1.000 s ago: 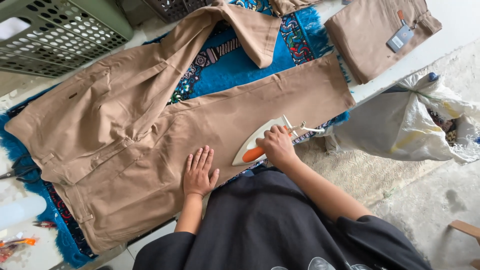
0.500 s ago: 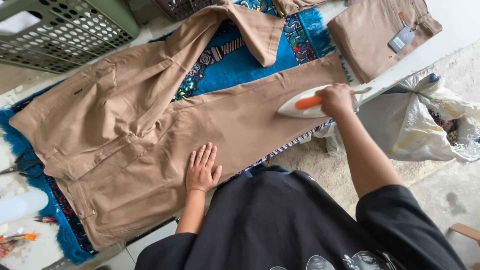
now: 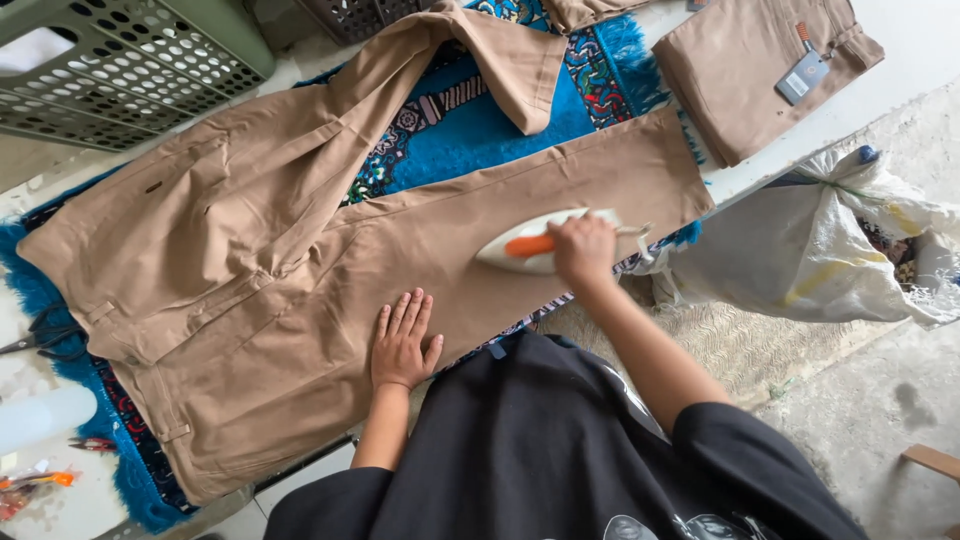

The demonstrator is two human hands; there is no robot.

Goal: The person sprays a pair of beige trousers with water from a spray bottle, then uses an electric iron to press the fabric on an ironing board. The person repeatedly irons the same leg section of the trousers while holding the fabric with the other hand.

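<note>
your left hand (image 3: 402, 345) lies flat, fingers spread, holding nothing, pinning the tan trousers (image 3: 300, 300) at lower centre, same spot as before. your right hand (image 3: 583, 250) is wrapped around the orange handle of the white iron (image 3: 535, 245), which has slid back left from the hem, now mid-leg right of centre. so the pass is reversing along the leg. folded trousers (image 3: 760, 70) upper right, grey basket (image 3: 120, 60) upper left.

matt cloth trousers (image 3: 300, 290), glossy plastic iron (image 3: 525, 250)
</note>
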